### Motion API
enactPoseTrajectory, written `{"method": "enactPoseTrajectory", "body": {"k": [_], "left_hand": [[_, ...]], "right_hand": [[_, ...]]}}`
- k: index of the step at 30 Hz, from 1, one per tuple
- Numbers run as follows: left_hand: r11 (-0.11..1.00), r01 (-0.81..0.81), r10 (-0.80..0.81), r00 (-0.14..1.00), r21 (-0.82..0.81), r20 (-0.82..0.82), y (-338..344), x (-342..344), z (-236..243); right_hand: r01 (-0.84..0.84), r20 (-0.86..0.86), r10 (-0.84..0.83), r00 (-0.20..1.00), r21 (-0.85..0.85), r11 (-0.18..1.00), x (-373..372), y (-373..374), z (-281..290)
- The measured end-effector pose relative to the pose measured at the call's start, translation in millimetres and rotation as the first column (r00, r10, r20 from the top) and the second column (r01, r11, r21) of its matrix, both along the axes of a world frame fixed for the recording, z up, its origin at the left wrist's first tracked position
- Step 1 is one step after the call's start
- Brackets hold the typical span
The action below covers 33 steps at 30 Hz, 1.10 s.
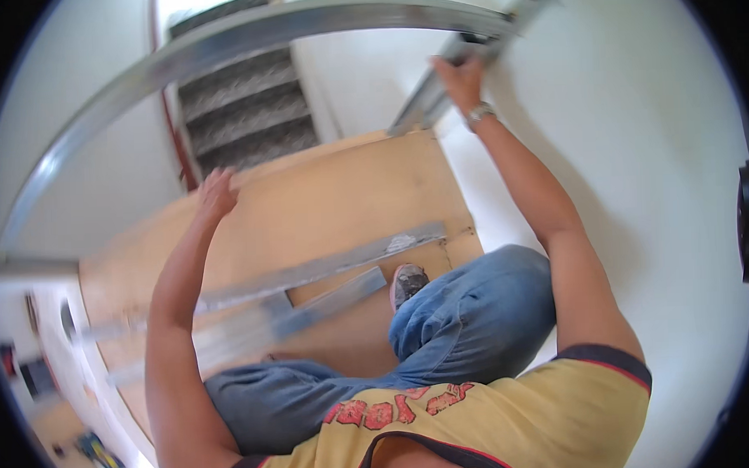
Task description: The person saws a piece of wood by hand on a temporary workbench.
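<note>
My left hand (219, 194) is closed over the far edge of a light wooden board (332, 186). My right hand (463, 82), wearing a metal watch, grips a grey metal post (427, 100) beside the white wall; its fingers are partly hidden behind the post. A long metal rail (301, 20) joins the post near that hand and crosses the upper view. Several metal strips (334, 267) lie on the wooden surface between my arms and my bent legs. One shoe (408, 284) rests beside these strips.
Dark stone-like stairs (246, 102) rise beyond the board's far edge. The white wall (652, 158) stands close on my right. At the lower left, a yellow and dark tool (100, 454) lies on a lower floor past the board's side.
</note>
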<state>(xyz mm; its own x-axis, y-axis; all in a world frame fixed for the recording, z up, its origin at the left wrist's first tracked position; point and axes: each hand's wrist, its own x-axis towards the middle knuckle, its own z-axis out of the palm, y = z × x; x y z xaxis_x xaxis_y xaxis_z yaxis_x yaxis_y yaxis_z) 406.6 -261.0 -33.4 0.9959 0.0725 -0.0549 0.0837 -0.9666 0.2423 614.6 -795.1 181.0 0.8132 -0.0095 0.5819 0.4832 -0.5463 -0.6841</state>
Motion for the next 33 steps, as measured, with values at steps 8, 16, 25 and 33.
{"method": "enactPoseTrajectory", "body": {"k": [8, 16, 25, 33], "left_hand": [[0.953, 0.096, -0.102, 0.995, -0.287, -0.007, 49.1, -110.0, 77.1], [0.408, -0.882, 0.892, 0.441, -0.237, -0.104, 49.8, -565.3, 197.0], [0.235, -0.856, 0.969, 0.243, -0.461, 0.044, -113.9, -595.0, 186.6], [0.387, -0.916, 0.413, 0.274, -0.105, -0.869, -215.4, -617.1, 71.4]], "right_hand": [[0.27, 0.02, -0.278, 0.96, -0.316, 0.91, 13.8, -42.3, -33.7], [0.147, -0.019, -0.151, 0.988, -0.144, 0.979, -6.5, -35.2, -28.2], [0.286, 0.286, -0.216, 0.934, -0.233, 0.929, -1.9, -36.7, -16.4], [0.068, 0.092, -0.052, 0.994, -0.184, 0.981, 42.5, -59.2, -10.2]]}}
